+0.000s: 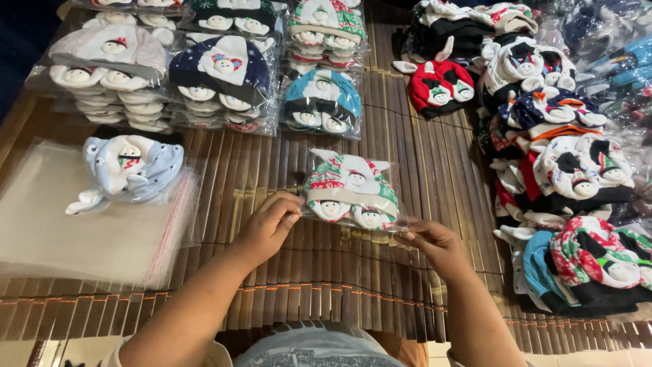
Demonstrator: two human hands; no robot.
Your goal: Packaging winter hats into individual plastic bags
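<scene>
Clear-bagged hat [350,190] lay gripped at its lower corners by both hands' fingers, left hand [266,228], right hand [435,245]; bagged stacks [224,75] at twelve o'clock, loose hats [570,170] at three o'clock remained.

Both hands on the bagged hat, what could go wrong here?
1. The left hand and right hand pinch only the bottom edge of the bagged hat; the slick film may slip or seal crooked.
2. The stack of empty bags lies loose beside the left arm; a sweep might scatter it.
3. The unbagged pile at right looks heaped and might slide.
</scene>
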